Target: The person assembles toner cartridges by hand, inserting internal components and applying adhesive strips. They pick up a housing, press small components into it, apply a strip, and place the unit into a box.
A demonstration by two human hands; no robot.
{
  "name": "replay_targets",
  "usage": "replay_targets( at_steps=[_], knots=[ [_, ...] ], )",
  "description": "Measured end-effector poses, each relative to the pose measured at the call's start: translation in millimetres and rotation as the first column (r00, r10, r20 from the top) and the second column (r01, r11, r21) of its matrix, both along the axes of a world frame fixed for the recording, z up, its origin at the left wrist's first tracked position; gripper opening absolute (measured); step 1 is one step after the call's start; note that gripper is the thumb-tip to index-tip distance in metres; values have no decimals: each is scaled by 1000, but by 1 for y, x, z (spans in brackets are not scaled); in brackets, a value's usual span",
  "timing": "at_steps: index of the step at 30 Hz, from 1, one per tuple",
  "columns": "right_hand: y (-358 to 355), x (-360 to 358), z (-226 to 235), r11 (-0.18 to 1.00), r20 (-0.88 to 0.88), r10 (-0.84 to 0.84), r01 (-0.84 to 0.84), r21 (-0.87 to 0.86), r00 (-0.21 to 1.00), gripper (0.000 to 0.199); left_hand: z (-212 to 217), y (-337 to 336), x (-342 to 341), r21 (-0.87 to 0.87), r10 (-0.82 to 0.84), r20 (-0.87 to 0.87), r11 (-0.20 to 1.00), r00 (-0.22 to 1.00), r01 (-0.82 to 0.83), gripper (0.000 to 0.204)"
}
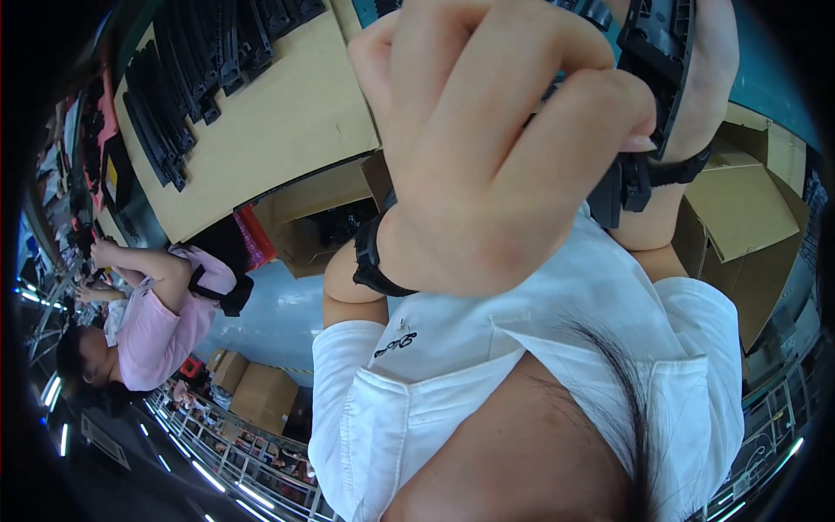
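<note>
Close up, my left hand (504,148) fills the top middle, its fingers curled in against a long black plastic part (658,52). The fingertips press on the part's side; what else may lie inside that grip is hidden. On the part's far side my right hand (709,78) is wrapped round it, mostly covered by the part and cut by the upper edge. A smaller black block (622,187) hangs just below the part, by the right wrist. Each wrist wears a black band.
Several long black plastic strips (187,78) lie in rows on a cardboard-covered table (296,122) at left. An open carton (300,226) with dark items stands below it. Another carton (748,209) is at right. A person in pink (170,322) works at far left.
</note>
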State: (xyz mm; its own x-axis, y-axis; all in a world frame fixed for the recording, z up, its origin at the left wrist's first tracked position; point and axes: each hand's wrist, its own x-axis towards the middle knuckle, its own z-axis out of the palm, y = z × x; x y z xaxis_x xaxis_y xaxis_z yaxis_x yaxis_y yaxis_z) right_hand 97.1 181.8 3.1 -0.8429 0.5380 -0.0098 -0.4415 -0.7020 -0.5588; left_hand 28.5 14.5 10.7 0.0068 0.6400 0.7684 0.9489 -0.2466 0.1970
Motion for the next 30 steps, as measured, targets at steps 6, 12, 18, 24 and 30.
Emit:
replay_targets(
  at_steps=[6, 12, 18, 24, 30],
  knots=[
    [-1, 1, 0, 999, -15, -18, 17, -32, 1000, 22, 3, 1, -1, -2, -23, -22, 1000, 999, 23, 23],
    [0, 1, -2, 992, -46, 2, -7, -127, 999, 21, 6, -3, -7, -22, -40, -127, 999, 991, 38, 26],
    [-1, 3, -3, 985, -72, 36, -48, -167, 997, 21, 0, 6, -5, 97, -79, -224, 990, 971, 103, 30],
    [0, 7, -2, 980, -104, 76, -93, -175, 992, 21, -10, 2, 19, 125, 98, 47, 987, 994, -103, 29],
    [-3, 5, 2, 976, -78, 39, -55, -208, 996, 21, -18, 1, 45, 224, -177, 880, 973, 441, -55, 20]
  ],
)
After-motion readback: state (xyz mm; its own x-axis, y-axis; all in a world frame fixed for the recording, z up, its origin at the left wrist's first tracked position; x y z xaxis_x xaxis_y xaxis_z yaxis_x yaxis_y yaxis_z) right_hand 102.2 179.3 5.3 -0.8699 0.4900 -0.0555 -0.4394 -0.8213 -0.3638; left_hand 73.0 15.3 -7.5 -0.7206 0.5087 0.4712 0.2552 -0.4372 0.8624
